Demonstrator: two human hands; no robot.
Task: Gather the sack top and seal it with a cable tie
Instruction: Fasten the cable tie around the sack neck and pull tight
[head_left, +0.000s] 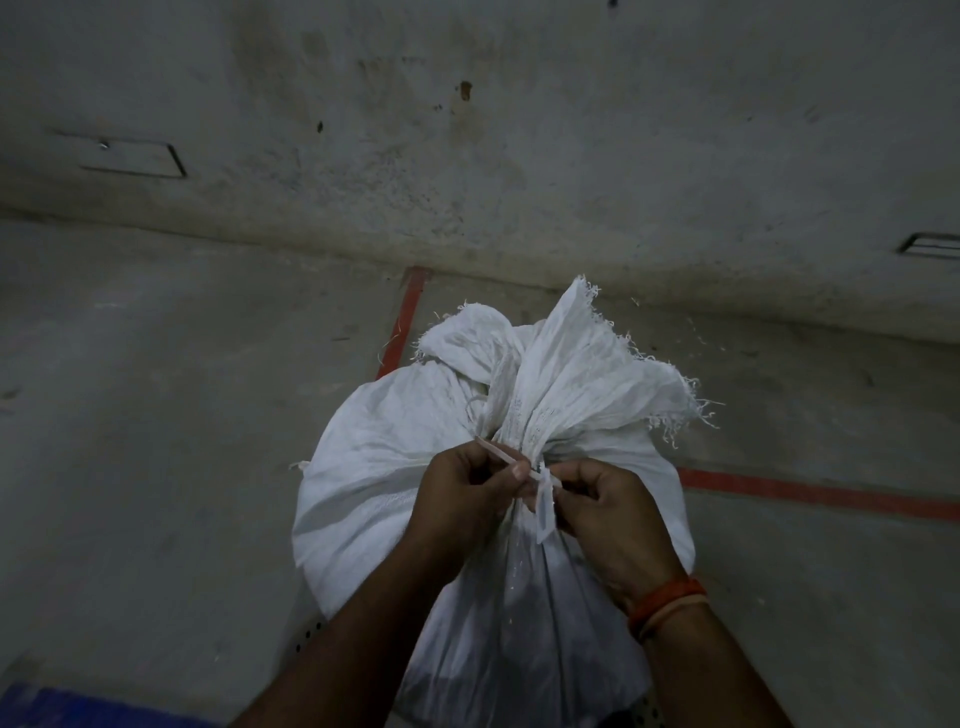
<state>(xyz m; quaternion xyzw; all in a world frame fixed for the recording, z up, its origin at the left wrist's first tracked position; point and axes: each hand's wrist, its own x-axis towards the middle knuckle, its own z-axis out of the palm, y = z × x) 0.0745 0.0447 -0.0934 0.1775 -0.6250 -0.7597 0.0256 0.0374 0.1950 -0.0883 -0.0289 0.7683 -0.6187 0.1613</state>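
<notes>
A full white woven sack (374, 457) stands on the floor below me. Its frayed top (566, 374) is bunched into a neck that fans out above my hands. A pale cable tie (543, 512) runs around the neck at its near side; one end sticks out up-left past my left thumb and a strip hangs down between my hands. My left hand (462, 499) pinches the tie on the left of the neck. My right hand (608, 514), with an orange band at the wrist, grips the tie on the right.
Grey concrete floor all around, with red painted lines (408, 322) behind and to the right of the sack. A stained concrete wall (467, 130) rises just beyond. A blue patch (62, 706) lies at the lower left corner.
</notes>
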